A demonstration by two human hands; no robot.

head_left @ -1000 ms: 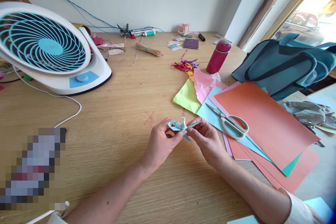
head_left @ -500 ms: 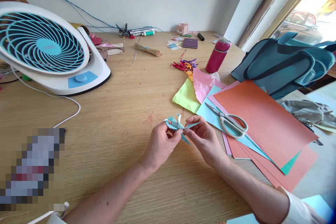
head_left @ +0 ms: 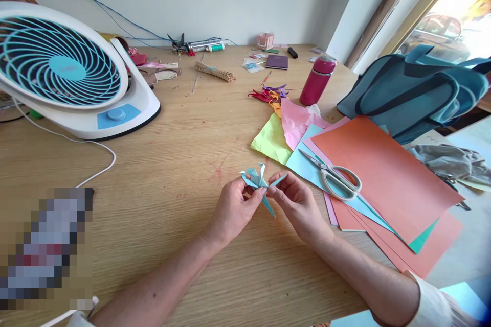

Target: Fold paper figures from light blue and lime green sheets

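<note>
A light blue origami crane (head_left: 258,179) is held between both hands above the table, its pointed tail aimed down toward me and its bent head raised at the far side. My left hand (head_left: 240,204) pinches the left wing near the body with thumb and fingers. On the other side, my right hand (head_left: 295,200) has thumb and fingers closed on the right wing near its base. The fingertips partly hide the wings. White-handled scissors (head_left: 339,181) lie to the right of my right hand, on the stacked paper.
Orange paper sheets (head_left: 383,173), a lime-green sheet (head_left: 271,139) and crumpled pink paper (head_left: 299,121) lie on the right. Behind them stand a magenta bottle (head_left: 317,80) and a blue-grey bag (head_left: 410,94). At the left is a fan (head_left: 76,71) with its white cord (head_left: 109,163).
The crane has been turned and tipped in my hands, so its tail now points further down and its head rises more. Both hands stay nearly in place, still gripping it.
</note>
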